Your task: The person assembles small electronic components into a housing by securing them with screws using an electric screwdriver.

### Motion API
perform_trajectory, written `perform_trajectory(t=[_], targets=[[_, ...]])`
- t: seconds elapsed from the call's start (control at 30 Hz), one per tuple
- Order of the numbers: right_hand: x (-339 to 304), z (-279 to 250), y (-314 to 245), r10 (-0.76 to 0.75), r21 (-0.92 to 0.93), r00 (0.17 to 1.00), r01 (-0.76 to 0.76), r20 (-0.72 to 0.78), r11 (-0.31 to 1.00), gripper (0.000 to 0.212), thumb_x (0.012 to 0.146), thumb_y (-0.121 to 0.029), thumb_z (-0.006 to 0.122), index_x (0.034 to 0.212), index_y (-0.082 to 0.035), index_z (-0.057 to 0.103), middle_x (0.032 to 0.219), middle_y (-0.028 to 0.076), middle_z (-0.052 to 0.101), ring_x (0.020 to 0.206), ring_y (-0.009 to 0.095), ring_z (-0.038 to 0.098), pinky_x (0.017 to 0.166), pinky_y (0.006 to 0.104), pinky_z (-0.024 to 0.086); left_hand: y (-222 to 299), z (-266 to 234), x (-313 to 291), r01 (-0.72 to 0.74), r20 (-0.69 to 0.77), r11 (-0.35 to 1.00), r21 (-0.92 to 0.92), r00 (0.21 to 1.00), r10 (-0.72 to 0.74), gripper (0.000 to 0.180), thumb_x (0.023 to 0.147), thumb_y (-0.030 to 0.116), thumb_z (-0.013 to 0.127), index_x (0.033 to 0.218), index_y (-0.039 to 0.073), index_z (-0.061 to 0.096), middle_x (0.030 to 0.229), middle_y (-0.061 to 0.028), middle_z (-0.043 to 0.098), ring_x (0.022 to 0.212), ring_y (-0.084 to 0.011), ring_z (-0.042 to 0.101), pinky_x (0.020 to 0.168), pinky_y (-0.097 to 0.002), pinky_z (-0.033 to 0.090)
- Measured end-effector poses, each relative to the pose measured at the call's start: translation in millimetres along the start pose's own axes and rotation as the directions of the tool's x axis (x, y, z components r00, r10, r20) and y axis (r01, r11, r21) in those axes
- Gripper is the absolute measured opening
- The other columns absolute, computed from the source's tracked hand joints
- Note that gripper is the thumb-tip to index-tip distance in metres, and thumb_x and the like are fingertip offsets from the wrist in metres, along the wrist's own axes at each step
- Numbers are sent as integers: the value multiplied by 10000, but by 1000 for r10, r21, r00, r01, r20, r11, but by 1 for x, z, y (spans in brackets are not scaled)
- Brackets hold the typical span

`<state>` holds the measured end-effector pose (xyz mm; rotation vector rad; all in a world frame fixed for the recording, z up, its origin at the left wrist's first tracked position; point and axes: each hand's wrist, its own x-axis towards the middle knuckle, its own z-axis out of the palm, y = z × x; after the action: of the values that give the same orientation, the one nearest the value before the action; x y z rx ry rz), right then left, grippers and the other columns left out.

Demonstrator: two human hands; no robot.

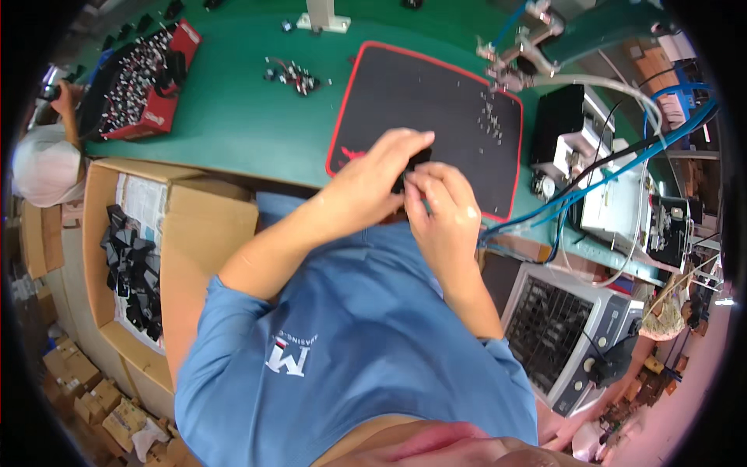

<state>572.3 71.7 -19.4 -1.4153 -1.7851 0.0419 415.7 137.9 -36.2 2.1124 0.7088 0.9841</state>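
Both hands meet over the lower edge of a dark mat with a red border [397,86]. My left hand [366,183] is closed around a small black part [419,159], mostly hidden by the fingers, so its kind cannot be made out. From the right, my right hand [445,204] pinches at the same spot, thumb and forefinger together at the black part. Whether a smaller piece sits in that pinch is hidden. Small pale bits [490,121] lie scattered over the mat's right side. Beyond its left edge, a loose pile of small black, white and red parts [292,76] rests on the green table [241,117].
A red box [159,117] full of small parts stands at the left. Below it, an open cardboard box [206,218] contains black pieces. Machinery [572,136] with blue hoses [622,167] occupies the right, above a grey slatted appliance [552,335]. Another person [50,163] is at far left.
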Motion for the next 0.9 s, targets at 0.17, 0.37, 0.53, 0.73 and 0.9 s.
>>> perform_trajectory(t=[0.17, 0.37, 0.53, 0.73, 0.9], targets=[[3, -3, 1, 27, 26, 999, -27, -31, 999, 191, 751, 1, 814, 918, -54, 739, 960, 66, 668, 832, 253, 678, 695, 372, 556, -13, -9, 12, -147, -18, 982, 118, 989, 150, 722, 751, 77, 826, 1405, 71, 520, 1293, -151, 625, 1196, -367, 620, 948, -453, 513], [13, -6, -5, 185, 4, 982, -185, 26, 983, 168, 793, -33, 803, 951, -61, 756, 915, 67, 592, 780, 248, 642, 670, 381, 533, -29, -13, 28, -279, 15, 954, 113, 960, 279, 736, 673, 119, 894, 1333, 97, 568, 1273, -96, 636, 1187, -300, 596, 1025, -452, 407], [24, -1, -2, 200, -110, 971, -187, 131, 976, 172, 846, -73, 756, 1016, -50, 752, 940, 87, 578, 859, 282, 641, 729, 418, 535, -54, -9, 36, -349, 14, 911, 221, 935, 355, 744, 646, 148, 913, 1305, 99, 572, 1273, -88, 616, 1192, -293, 592, 1018, -459, 391], [47, -30, 7, -61, -70, 994, 55, -93, 996, 306, 824, -59, 809, 1122, -80, 744, 958, 92, 672, 882, 291, 669, 764, 403, 559, -69, -7, 32, -163, -50, 977, 134, 984, 171, 935, 645, 225, 968, 1449, 77, 513, 1350, -120, 609, 1243, -333, 584, 1085, -443, 415], [140, -80, 5, 18, 298, 800, 202, -599, 933, 695, 949, -171, 751, 1447, 84, 340, 1386, 208, 498, 1088, 213, 561, 919, 343, 483, -66, -9, 34, -45, -96, 995, 91, 994, 54, 897, 662, 238, 975, 1427, 102, 525, 1345, -97, 608, 1231, -289, 584, 1100, -401, 376]])
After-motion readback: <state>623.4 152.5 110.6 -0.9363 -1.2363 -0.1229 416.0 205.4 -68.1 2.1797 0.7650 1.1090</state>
